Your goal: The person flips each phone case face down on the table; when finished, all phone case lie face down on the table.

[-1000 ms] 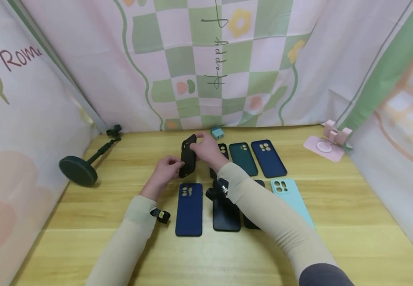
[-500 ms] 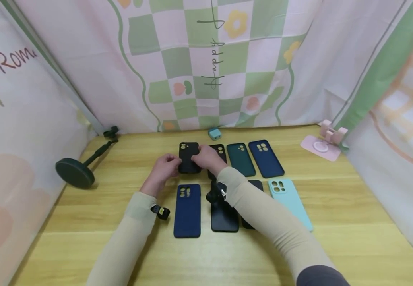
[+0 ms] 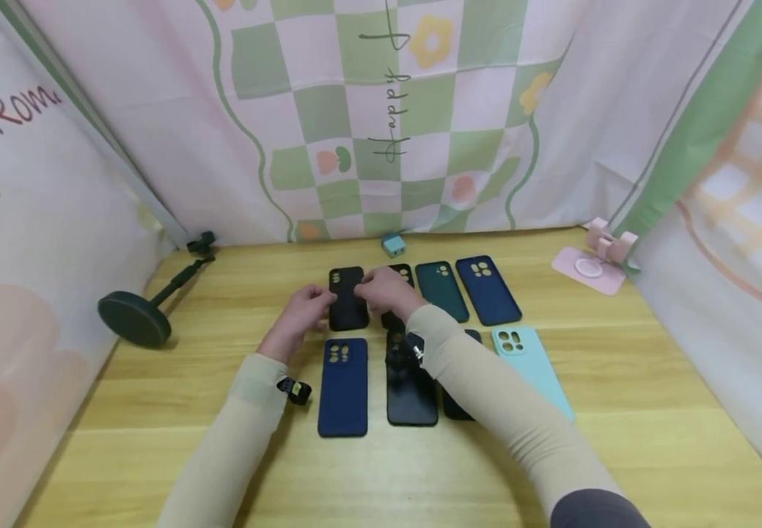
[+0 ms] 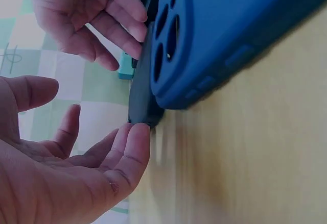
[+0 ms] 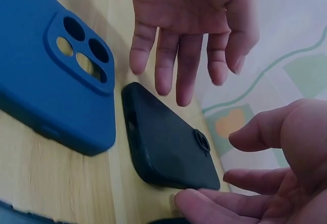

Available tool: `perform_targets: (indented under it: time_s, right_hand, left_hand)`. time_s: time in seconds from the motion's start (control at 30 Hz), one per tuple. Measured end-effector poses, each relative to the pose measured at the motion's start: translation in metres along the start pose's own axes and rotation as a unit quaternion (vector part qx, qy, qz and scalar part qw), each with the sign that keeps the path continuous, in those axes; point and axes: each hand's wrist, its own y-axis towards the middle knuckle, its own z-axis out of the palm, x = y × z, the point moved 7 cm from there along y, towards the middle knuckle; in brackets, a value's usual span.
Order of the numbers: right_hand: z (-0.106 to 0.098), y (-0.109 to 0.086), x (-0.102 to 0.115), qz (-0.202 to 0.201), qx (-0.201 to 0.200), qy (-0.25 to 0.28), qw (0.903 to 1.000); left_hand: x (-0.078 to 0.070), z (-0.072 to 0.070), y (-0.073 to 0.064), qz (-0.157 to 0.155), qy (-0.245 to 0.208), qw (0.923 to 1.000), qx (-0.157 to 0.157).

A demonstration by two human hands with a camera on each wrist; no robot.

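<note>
A black phone case (image 3: 348, 308) lies flat in the back row, its camera cut-outs at the far left corner. My left hand (image 3: 303, 312) is at its left side, fingers relaxed. In the left wrist view, the fingertips (image 4: 137, 131) of that hand meet the edge of the case. My right hand (image 3: 387, 288) is over the right side, partly covering the neighbouring black case (image 3: 405, 273). The right wrist view has both hands with loosely extended fingers around the black case (image 5: 168, 145), gripping nothing. A dark blue case (image 3: 344, 392) lies in front of it.
Beside them in the back row are a green case (image 3: 442, 291) and a blue one (image 3: 489, 290). In front lie black cases (image 3: 411, 396) and a turquoise case (image 3: 532, 367). A small blue cube (image 3: 394, 246), dark round-based stand (image 3: 134, 319) and pink stand (image 3: 588, 270) are farther out.
The black phone case was held tilted upright between both hands. It was lowered flat onto the table, and my fingers have since loosened from it.
</note>
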Motion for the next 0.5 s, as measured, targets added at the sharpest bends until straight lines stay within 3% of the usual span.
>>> perform_targets:
  time_s: [0.1, 0.3, 0.5]
  right_hand:
    - [-0.007, -0.001, -0.003, 0.003, -0.004, 0.03, 0.9995]
    - [-0.032, -0.004, -0.02, -0.005, -0.055, 0.051, 0.9972]
    - [-0.059, -0.013, -0.034, -0.014, -0.089, 0.011, 0.9958]
  left_hand:
    - [-0.005, 0.004, -0.002, 0.012, 0.013, 0.9998, 0.001]
    - [-0.018, 0.019, -0.008, 0.047, 0.044, 0.9978, 0.015]
    - [-0.022, 0.042, -0.006, 0.068, 0.072, 0.9939, 0.049]
